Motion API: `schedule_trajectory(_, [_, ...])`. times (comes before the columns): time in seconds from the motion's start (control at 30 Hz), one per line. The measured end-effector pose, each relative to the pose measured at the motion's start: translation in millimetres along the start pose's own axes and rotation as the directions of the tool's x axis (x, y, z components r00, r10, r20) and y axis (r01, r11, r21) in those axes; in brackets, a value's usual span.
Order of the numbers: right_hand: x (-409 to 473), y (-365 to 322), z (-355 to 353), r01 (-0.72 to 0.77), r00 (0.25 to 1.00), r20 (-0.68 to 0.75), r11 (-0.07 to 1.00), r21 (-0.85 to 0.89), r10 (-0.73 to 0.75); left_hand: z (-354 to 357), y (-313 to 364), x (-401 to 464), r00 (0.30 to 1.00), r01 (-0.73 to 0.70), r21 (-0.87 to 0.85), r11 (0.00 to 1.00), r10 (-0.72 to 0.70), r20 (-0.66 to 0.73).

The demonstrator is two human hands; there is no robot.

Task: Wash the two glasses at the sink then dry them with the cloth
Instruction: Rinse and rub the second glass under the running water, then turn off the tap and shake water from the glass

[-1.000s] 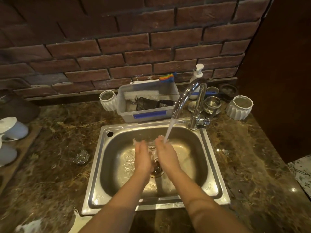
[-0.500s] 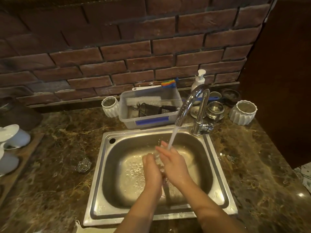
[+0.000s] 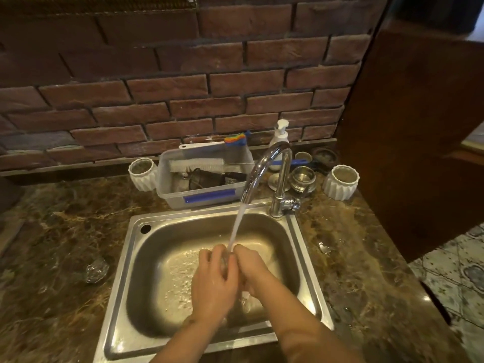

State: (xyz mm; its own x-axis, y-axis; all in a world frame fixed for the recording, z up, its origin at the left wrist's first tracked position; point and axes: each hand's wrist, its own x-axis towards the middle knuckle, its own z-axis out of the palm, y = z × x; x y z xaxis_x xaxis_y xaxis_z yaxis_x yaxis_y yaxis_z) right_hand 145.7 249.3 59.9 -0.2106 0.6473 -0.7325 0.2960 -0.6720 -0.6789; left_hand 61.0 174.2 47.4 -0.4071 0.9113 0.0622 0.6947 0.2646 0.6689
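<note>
A: Quick pass. Where do we put the first glass?

B: The clear drinking glass [image 3: 227,260] sits between our two hands over the basin of the stainless steel sink [image 3: 136,268], right under the stream of water [image 3: 237,226] from the curved chrome tap [image 3: 269,169]. We only see a sliver of it between the fingers.

A: Hand states?

B: Left hand [image 3: 213,281] has fingers curled round the glass from the left. Right hand [image 3: 251,268] is pressed against it from the right; we judge it grips too, but its fingers are mostly hidden behind the knuckles.

A: Long axis of the glass?

B: Can't tell. Too much is covered, and the water blurs it. We can't say whether the mouth faces up to the stream.

A: And the second one?

B: The small clear faceted glass [image 3: 96,269] stands on the brown marble tabletop [image 3: 52,231], left of the sink, well apart from both hands. The left hand is nearer, so we judge that hand would reach for it, sideways over the sink rim.

A: The cloth?

B: A pale scrap at the bottom edge, left of the forearms, is cut off; we can't confirm it's the cloth.
</note>
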Motion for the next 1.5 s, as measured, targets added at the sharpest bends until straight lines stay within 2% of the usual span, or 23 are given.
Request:
schedule_trajectory(0.07, [-11, -1, -8, -0.161, 0.977, 0.181, 0.95, 0.268, 0.115, -1, -9, 2, 0.976, -0.215, 0.172, 0.961, 0.214, 0.024])
schedule_trajectory(0.17, [-19, 4, -12, -0.218, 0.934, 0.34, 0.927, 0.306, 0.108, -8, -12, 10, 0.961, -0.278, 0.258, 0.925, 0.267, 0.075])
schedule_trajectory(0.27, [-15, 3, 2, -0.065, 0.972, 0.234, 0.917, 0.393, -0.031, -10, 14, 7, 1.0, 0.002, 0.12, 0.993, 0.0, -0.017])
schedule_trajectory(0.3, [-12, 4, 6, 0.047, 0.986, 0.128, 0.915, 0.4, -0.106, -8, 24, 7, 0.987, 0.153, -0.041, 0.987, -0.154, -0.036])
schedule_trajectory(0.33, [-11, 4, 11, 0.165, 0.982, 0.027, 0.914, 0.371, -0.188, -6, 34, 9, 0.943, 0.318, -0.266, 0.91, -0.332, -0.009])
schedule_trajectory(0.37, [-11, 4, 14, 0.279, 0.959, -0.044, 0.913, 0.299, -0.279, -7, 40, 12, 0.865, 0.463, -0.51, 0.725, -0.495, 0.083])
schedule_trajectory(0.4, [-14, 3, 17, 0.371, 0.928, -0.061, 0.9, 0.228, -0.367, -11, 42, 20, 0.751, 0.585, -0.683, 0.436, -0.61, 0.254])
schedule_trajectory(0.47, [-16, 3, 15, 0.508, 0.861, -0.074, 0.855, 0.101, -0.503, -26, 41, 29, 0.488, 0.742, -0.652, -0.156, -0.543, 0.684])
schedule_trajectory(0.5, [-17, 2, 12, 0.549, 0.834, -0.087, 0.834, 0.046, -0.544, -33, 38, 31, 0.397, 0.775, -0.557, -0.297, -0.458, 0.795])
schedule_trajectory(0.53, [-18, 2, 9, 0.566, 0.822, -0.084, 0.824, 0.01, -0.563, -36, 36, 29, 0.354, 0.806, -0.497, -0.322, -0.411, 0.84])
schedule_trajectory(0.57, [-18, 3, 5, 0.544, 0.835, -0.085, 0.839, -0.008, -0.543, -36, 37, 29, 0.35, 0.829, -0.482, -0.285, -0.407, 0.844])
schedule_trajectory(0.6, [-20, 0, 2, 0.487, 0.871, -0.09, 0.874, 0.012, -0.484, -32, 39, 29, 0.402, 0.838, -0.515, -0.182, -0.432, 0.807])
schedule_trajectory(0.63, [-20, -3, -1, 0.403, 0.913, -0.097, 0.912, 0.073, -0.395, -22, 38, 28, 0.512, 0.811, -0.585, 0.011, -0.497, 0.701])
schedule_trajectory(0.7, [-17, -8, -5, 0.236, 0.972, -0.062, 0.955, 0.181, -0.228, 1, 38, 21, 0.768, 0.622, -0.592, 0.512, -0.547, 0.333])
schedule_trajectory(0.77, [-13, -11, -10, 0.151, 0.988, 0.0, 0.977, 0.151, -0.153, 7, 32, 14, 0.917, 0.392, -0.328, 0.86, -0.396, 0.057])
schedule_trajectory(0.8, [-12, -11, -13, 0.124, 0.992, 0.023, 0.986, 0.109, -0.127, 4, 27, 11, 0.962, 0.267, -0.172, 0.948, -0.273, -0.012])
schedule_trajectory(0.9, [-12, -7, -15, 0.041, 0.995, 0.088, 0.993, 0.109, -0.051, -1, 12, 7, 0.999, 0.039, 0.014, 0.999, -0.038, -0.008])
schedule_trajectory(1.03, [-7, 0, -18, 0.029, 0.978, 0.186, 0.94, 0.341, -0.097, -5, 9, 8, 0.991, 0.035, -0.072, 0.997, -0.025, 0.129])
schedule_trajectory(1.1, [-6, 2, -22, 0.032, 0.972, 0.209, 0.946, 0.322, -0.104, -6, 8, 8, 0.99, 0.041, -0.111, 0.993, -0.025, 0.137])
schedule_trajectory(1.17, [-2, 0, -31, 0.106, 0.986, 0.117, 0.987, 0.124, -0.121, -9, 8, 8, 0.991, 0.062, -0.124, 0.99, -0.047, 0.125])
schedule_trajectory(1.23, [16, -3, -53, 0.206, 0.97, -0.107, 0.972, -0.116, -0.218, -12, 10, 8, 0.989, 0.117, -0.114, 0.987, -0.106, 0.098])
schedule_trajectory(1.37, [40, -27, -111, 0.256, 0.863, -0.41, 0.955, -0.148, -0.295, -21, 23, 11, 0.977, 0.214, -0.178, 0.96, -0.208, 0.05])
schedule_trajectory(1.5, [50, -57, -147, 0.279, 0.796, -0.515, 0.948, -0.154, -0.318, -24, 31, 17, 0.985, 0.169, -0.176, 0.97, -0.158, 0.073])
